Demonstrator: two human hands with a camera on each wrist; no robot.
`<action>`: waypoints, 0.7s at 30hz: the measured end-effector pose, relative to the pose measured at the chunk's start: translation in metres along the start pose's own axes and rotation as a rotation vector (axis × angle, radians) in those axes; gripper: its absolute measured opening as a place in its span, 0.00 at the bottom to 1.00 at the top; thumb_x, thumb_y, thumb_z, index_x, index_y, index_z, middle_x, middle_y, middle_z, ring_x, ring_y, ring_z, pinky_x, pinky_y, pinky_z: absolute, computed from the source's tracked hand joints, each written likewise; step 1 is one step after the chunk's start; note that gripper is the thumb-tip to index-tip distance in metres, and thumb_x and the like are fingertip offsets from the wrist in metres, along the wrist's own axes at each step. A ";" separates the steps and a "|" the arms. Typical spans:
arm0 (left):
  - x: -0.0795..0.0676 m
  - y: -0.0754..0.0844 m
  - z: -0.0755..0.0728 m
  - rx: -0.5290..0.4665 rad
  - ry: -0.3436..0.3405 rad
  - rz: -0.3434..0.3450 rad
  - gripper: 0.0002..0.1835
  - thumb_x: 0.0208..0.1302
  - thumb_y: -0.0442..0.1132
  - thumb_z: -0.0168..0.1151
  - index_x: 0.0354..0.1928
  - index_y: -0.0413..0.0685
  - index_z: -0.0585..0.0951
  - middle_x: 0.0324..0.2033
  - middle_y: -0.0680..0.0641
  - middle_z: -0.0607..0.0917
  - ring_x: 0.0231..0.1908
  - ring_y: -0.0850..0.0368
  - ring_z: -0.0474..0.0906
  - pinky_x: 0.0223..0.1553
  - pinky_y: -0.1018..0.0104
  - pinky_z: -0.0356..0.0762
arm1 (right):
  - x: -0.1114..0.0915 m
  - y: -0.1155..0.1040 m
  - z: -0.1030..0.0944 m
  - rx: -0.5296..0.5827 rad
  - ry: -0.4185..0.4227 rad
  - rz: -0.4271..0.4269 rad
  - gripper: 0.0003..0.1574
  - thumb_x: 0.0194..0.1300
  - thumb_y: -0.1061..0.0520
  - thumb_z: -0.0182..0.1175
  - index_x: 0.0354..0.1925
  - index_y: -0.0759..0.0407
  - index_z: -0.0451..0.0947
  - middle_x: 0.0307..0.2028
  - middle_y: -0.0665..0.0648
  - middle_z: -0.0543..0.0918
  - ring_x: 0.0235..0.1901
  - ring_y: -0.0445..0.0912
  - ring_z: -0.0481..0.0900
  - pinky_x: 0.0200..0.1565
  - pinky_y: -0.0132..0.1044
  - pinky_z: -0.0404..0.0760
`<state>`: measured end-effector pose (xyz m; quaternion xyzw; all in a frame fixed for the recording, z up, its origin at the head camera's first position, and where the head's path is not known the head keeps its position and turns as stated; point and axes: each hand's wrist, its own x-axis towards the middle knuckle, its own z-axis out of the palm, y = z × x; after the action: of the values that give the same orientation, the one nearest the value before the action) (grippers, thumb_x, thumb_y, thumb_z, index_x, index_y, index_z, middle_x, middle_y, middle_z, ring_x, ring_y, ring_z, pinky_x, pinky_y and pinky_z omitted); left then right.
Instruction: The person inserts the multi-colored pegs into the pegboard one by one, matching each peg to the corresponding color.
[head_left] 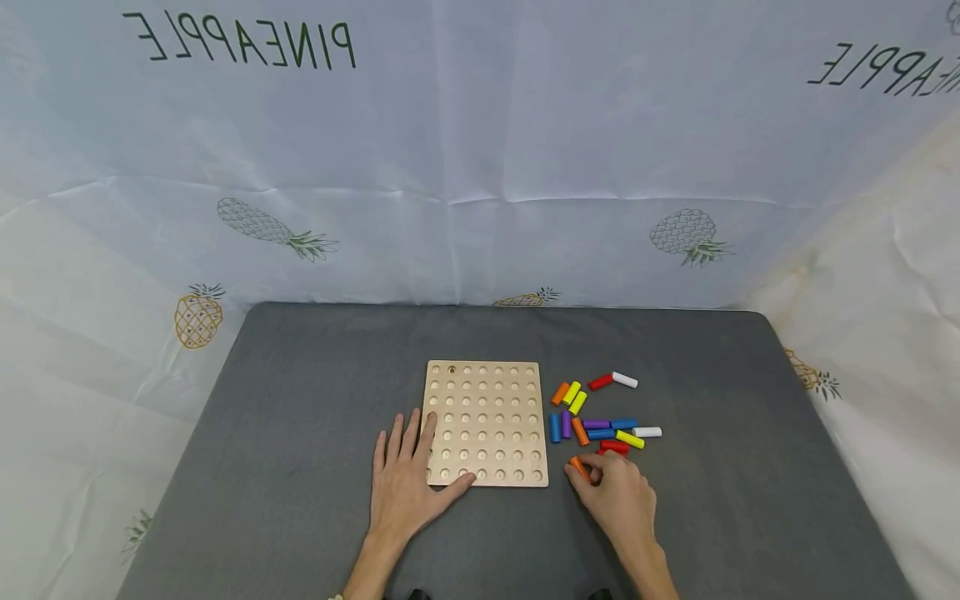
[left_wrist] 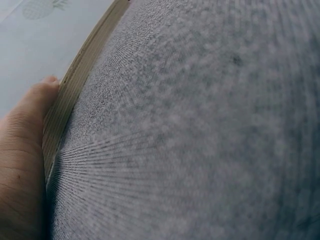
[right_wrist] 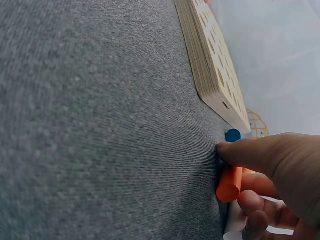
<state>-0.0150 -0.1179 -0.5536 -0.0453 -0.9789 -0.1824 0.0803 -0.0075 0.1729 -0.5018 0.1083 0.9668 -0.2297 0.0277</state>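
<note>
A square wooden pegboard [head_left: 487, 425] with rows of round holes lies on the grey table. My left hand [head_left: 405, 483] rests at its lower left corner, fingers extended along the left side and thumb on the front edge; the left wrist view shows the thumb [left_wrist: 35, 105] against the board's side. To the right of the board, my right hand [head_left: 618, 496] pinches an orange peg [right_wrist: 230, 184] between thumb and fingers, low at the tabletop. Loose pegs lie just beyond it, among them a red peg [head_left: 615, 447], a yellow peg [head_left: 630, 439] and a blue peg [head_left: 555, 428].
Farther back lie another red peg [head_left: 601, 382] and a white peg [head_left: 625, 380]. The grey table [head_left: 315, 392] extends on both sides of the board. A pineapple-print cloth [head_left: 480, 150] hangs behind the table and along its sides.
</note>
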 end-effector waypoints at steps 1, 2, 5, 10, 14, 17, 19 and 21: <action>0.000 0.000 0.000 0.000 0.001 0.000 0.60 0.48 0.80 0.64 0.80 0.57 0.61 0.77 0.41 0.67 0.78 0.37 0.58 0.78 0.37 0.49 | 0.000 0.000 0.000 -0.001 -0.003 0.004 0.16 0.55 0.47 0.77 0.40 0.54 0.91 0.21 0.48 0.71 0.19 0.41 0.66 0.20 0.33 0.60; 0.000 0.000 0.000 0.000 0.001 0.000 0.60 0.48 0.80 0.64 0.80 0.57 0.61 0.77 0.41 0.67 0.78 0.37 0.58 0.78 0.37 0.49 | 0.000 0.000 0.000 -0.002 -0.007 0.006 0.17 0.55 0.47 0.77 0.40 0.54 0.91 0.22 0.48 0.72 0.19 0.41 0.66 0.20 0.33 0.60; 0.000 0.000 0.000 -0.002 0.002 0.000 0.60 0.48 0.80 0.64 0.80 0.57 0.61 0.77 0.42 0.66 0.78 0.37 0.57 0.79 0.37 0.49 | 0.001 0.000 -0.001 0.000 -0.013 0.008 0.16 0.56 0.48 0.77 0.40 0.55 0.91 0.22 0.49 0.72 0.19 0.42 0.66 0.20 0.34 0.60; -0.001 -0.001 0.001 0.003 0.016 0.012 0.60 0.48 0.80 0.63 0.80 0.57 0.61 0.76 0.43 0.68 0.78 0.37 0.59 0.78 0.37 0.50 | 0.001 0.001 -0.003 0.027 -0.004 0.004 0.14 0.56 0.49 0.76 0.39 0.55 0.91 0.23 0.50 0.74 0.21 0.42 0.68 0.21 0.34 0.61; -0.001 -0.001 0.001 0.009 0.035 0.022 0.60 0.47 0.80 0.63 0.79 0.56 0.62 0.76 0.44 0.69 0.77 0.37 0.60 0.78 0.37 0.51 | 0.003 0.000 -0.006 0.076 0.030 -0.005 0.13 0.55 0.50 0.77 0.38 0.54 0.91 0.25 0.51 0.77 0.22 0.41 0.69 0.20 0.33 0.63; -0.001 -0.001 0.001 0.010 0.043 0.025 0.60 0.47 0.80 0.64 0.79 0.56 0.62 0.75 0.44 0.70 0.77 0.37 0.60 0.77 0.37 0.51 | 0.004 -0.002 -0.010 0.112 0.052 -0.015 0.14 0.55 0.50 0.77 0.39 0.54 0.91 0.27 0.51 0.79 0.23 0.40 0.69 0.20 0.32 0.64; -0.001 -0.001 0.001 0.010 0.044 0.026 0.60 0.47 0.80 0.64 0.79 0.56 0.62 0.76 0.44 0.70 0.77 0.37 0.60 0.77 0.37 0.51 | 0.006 -0.003 -0.011 0.126 0.060 -0.019 0.15 0.55 0.50 0.78 0.40 0.54 0.91 0.27 0.51 0.80 0.23 0.40 0.69 0.21 0.31 0.65; -0.001 -0.001 0.002 0.009 0.044 0.026 0.60 0.47 0.80 0.64 0.79 0.56 0.62 0.75 0.44 0.70 0.77 0.37 0.60 0.77 0.36 0.51 | 0.007 -0.005 -0.013 0.138 0.062 -0.024 0.16 0.55 0.50 0.78 0.41 0.54 0.91 0.27 0.51 0.80 0.24 0.39 0.70 0.21 0.30 0.65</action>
<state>-0.0146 -0.1184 -0.5556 -0.0537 -0.9771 -0.1777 0.1045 -0.0155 0.1761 -0.4890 0.1055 0.9504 -0.2924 -0.0125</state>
